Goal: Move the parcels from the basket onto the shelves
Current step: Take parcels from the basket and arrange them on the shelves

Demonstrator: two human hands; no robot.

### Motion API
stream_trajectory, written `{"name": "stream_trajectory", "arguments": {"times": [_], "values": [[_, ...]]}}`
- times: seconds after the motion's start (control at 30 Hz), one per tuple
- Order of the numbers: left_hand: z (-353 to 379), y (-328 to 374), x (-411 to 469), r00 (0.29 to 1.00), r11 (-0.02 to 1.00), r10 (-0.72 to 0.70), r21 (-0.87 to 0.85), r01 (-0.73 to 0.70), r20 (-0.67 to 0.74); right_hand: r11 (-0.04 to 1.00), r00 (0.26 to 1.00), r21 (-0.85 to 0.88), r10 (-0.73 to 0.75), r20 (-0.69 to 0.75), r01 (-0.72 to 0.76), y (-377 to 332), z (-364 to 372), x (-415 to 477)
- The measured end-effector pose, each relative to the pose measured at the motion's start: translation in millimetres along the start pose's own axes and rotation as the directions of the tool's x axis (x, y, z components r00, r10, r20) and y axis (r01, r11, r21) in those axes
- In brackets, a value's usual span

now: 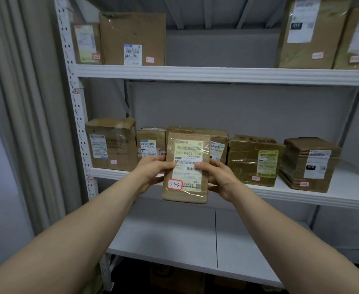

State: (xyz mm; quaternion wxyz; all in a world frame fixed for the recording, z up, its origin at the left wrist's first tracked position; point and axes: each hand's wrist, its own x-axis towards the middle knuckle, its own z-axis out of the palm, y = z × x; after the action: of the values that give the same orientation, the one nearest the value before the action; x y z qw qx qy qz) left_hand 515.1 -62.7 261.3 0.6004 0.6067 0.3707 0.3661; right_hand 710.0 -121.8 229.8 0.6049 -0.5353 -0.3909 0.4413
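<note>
A flat brown cardboard parcel (186,188) with a shipping label and a red-edged sticker reading 3-1-3 stands upright in the air just in front of the middle shelf (301,197). My left hand (153,172) grips its left edge, thumb across the label. My right hand (218,175) grips its right edge the same way. Both arms reach forward from the bottom of the view. The basket is not in view.
The middle shelf holds a row of several brown parcels, with a big box (112,145) at the left and a stack (309,164) at the right. The top shelf (216,74) carries parcels at both ends. The lower shelf board (174,240) is white. A curtain (25,102) hangs on the left.
</note>
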Motion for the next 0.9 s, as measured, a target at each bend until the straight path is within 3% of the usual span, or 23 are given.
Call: {"name": "stream_trajectory", "arguments": {"times": [0.47,0.6,0.9], "values": [[-19,103,36,0.969,0.967,0.248,-0.069,-0.247,-0.001,0.961,0.950,0.067,-0.275,0.144,0.268,-113,36,56],[-29,140,73,0.929,0.927,0.369,-0.065,-0.369,-0.004,0.915,0.897,-0.007,-0.393,0.204,0.402,-154,50,85],[-58,246,168,0.762,0.755,0.644,0.219,-0.618,-0.068,0.714,0.714,-0.021,-0.698,0.045,0.700,-271,66,171]]}}
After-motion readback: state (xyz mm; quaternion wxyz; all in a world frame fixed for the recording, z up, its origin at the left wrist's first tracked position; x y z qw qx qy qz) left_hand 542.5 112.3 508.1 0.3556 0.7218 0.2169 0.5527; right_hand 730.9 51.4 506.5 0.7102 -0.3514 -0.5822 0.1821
